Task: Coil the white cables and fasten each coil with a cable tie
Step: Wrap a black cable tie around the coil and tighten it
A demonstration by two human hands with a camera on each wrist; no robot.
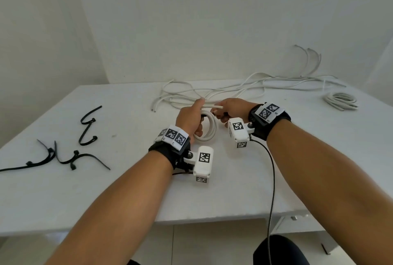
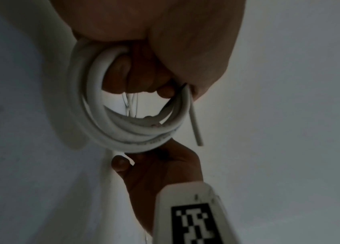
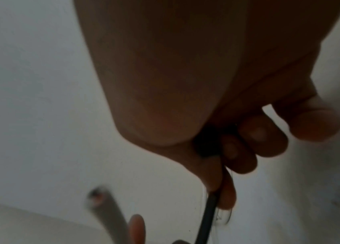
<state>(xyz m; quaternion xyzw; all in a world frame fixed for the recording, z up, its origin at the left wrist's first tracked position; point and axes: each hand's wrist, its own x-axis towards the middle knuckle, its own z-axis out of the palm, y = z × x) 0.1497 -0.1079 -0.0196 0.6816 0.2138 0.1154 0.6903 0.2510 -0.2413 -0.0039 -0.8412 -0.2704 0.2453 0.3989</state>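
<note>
My left hand [image 1: 192, 118] grips a coil of white cable [image 1: 207, 128] standing upright over the table's middle. In the left wrist view the coil [image 2: 123, 132] hangs from curled fingers [image 2: 135, 79], and its cut end [image 2: 195, 127] sticks out beside it. In the head view that end [image 1: 214, 106] points right toward my right hand [image 1: 230, 110]. My right hand pinches a black cable tie [image 3: 207, 217] whose strap runs toward the coil; its head [image 3: 205, 143] sits in the palm. The blurred cable end [image 3: 102, 204] shows nearby.
Several loose white cables [image 1: 234, 90] sprawl across the back of the white table [image 1: 106, 190]. A finished white coil [image 1: 341, 101] lies at the back right. Several black cable ties [image 1: 70, 149] lie at the left. A black cord [image 1: 272, 179] trails from my right wrist.
</note>
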